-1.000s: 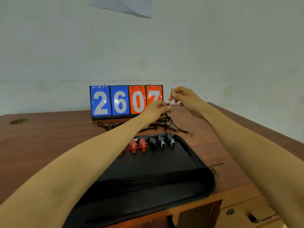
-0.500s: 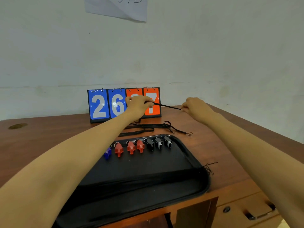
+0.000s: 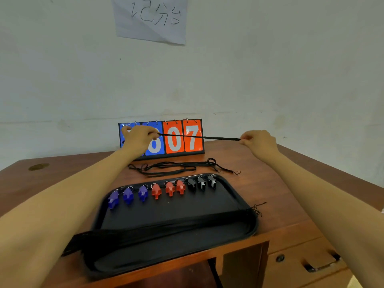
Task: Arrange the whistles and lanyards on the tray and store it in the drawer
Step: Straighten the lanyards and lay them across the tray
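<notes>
Lanyard is now stretched straight between the left hand and right hand, which moved apart, each pinching one end in curled fingers, probably ready for the tray.

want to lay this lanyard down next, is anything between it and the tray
Nothing visible blocks the way. The lanyard, stretched between left hand and right hand, hangs above the table beyond the tray. It must pass over the loose lanyards and the whistles at the tray's far edge.
</notes>
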Demonstrator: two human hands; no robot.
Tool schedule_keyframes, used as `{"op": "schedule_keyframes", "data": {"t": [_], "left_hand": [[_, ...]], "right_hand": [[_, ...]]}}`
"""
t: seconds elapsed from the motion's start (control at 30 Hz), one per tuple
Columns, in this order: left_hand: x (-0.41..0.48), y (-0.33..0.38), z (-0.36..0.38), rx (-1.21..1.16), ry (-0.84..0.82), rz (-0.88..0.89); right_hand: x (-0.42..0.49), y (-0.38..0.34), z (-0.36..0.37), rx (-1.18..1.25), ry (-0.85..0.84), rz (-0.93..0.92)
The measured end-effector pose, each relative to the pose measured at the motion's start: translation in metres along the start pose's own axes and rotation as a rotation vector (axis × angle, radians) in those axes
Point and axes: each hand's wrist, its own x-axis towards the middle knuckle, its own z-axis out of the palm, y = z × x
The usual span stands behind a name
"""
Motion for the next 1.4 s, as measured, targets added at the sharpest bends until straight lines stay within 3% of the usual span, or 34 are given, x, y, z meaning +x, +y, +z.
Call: {"op": "schedule_keyframes", "data": {"t": [0.13,0.4,0.67,0.77,0.93,1.17,1.4], "left_hand": [[-0.038,-0.016,-0.025,0.018,-0.053,-0.065],[-0.114,-0.052,-0.065,-0.038,-0.122,-0.125],[-0.170,-0.059,-0.075,0.101,-0.253,-0.147],[-0.183,-0.061,-0.074,0.010,-0.240,-0.177],[-0.198,-0.065,-0.075,0.089,-0.222,-0.199],[-0.208,-0.070,-0.070,0.014,-0.274,-0.238],[-0.214,-0.072,-0.064,0.075,-0.276,-0.221]], "right_hand": [[-0.024,-0.008,-0.014,0.162,-0.131,-0.028],[-0.081,-0.026,-0.035,0.222,-0.251,-0.039],[-0.127,-0.029,-0.038,0.161,-0.362,-0.033],[-0.137,-0.026,-0.034,0.108,-0.395,-0.028],[-0.146,-0.021,-0.030,0.011,-0.436,-0.036],[-0.153,-0.014,-0.021,-0.069,-0.420,0.013],[-0.153,-0.014,-0.019,-0.113,-0.452,-0.065]]}}
